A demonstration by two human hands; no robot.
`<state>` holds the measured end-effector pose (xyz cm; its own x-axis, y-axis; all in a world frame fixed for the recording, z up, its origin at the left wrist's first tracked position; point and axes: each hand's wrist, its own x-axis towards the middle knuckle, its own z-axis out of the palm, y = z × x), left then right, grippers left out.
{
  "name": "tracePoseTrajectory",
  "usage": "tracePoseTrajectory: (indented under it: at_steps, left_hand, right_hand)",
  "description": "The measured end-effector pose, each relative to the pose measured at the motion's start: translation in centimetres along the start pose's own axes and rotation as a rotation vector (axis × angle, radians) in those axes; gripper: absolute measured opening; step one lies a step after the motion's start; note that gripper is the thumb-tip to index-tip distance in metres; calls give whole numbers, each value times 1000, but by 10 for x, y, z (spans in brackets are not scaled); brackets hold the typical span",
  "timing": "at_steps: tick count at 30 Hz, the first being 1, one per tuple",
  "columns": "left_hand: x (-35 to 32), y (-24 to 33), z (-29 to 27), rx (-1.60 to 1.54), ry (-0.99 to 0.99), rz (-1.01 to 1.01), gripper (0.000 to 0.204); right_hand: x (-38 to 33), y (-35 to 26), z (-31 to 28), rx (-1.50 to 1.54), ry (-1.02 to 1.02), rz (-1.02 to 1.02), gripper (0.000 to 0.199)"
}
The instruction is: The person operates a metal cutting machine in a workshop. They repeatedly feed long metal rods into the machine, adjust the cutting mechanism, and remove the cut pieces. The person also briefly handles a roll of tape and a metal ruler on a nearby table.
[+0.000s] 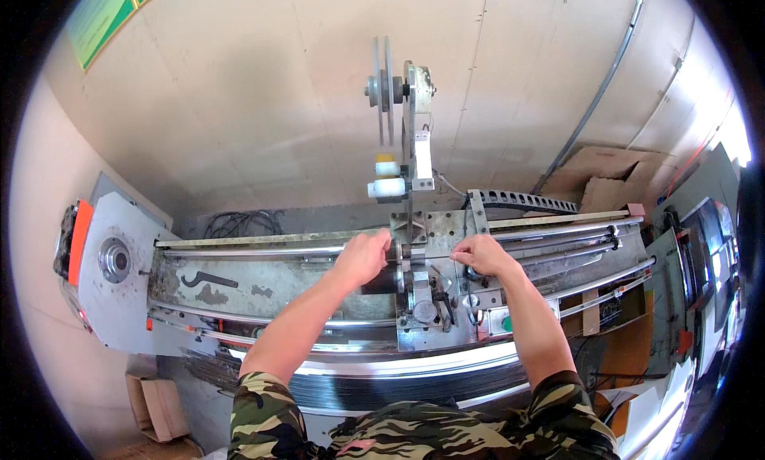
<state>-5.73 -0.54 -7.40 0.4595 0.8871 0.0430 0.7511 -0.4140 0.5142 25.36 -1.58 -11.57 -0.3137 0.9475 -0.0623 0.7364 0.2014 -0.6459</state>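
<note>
My left hand (pixel 365 254) is closed at the left side of the machine's carriage (pixel 437 221), its fingers pressed together. Right of the carriage's middle, my right hand (pixel 481 254) pinches the end of a thin dark rod (pixel 434 258). This rod runs level from the right fingers toward the left hand, across the metal blocks. Whether the left fingers grip its other end is hidden. Below the hands, small clamps and a round metal knob (pixel 425 311) sit on the carriage. Above it rises an upright arm with white rollers (pixel 387 188) and a reel of thin discs (pixel 383 90).
Long steel rails (pixel 263 253) carry the carriage along the bench. A hook spanner (pixel 209 280) lies on the bed at left. Nearer me is a bundle of long dark rods (pixel 351 392). A green button (pixel 507 323) sits below my right forearm. Cardboard (pixel 610 177) leans at back right.
</note>
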Motion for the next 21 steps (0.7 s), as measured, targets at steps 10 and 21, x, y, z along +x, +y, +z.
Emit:
tracePoseTrajectory:
  at_steps: [10,21]
  left_hand:
    - [-34,11,-8,-18,-30,68,53]
    - [-54,7,67,557,339,221,30]
  right_hand:
    - [-5,6,29,92,248,-89,14]
    - [-29,-17,37,-81,543,-149,54]
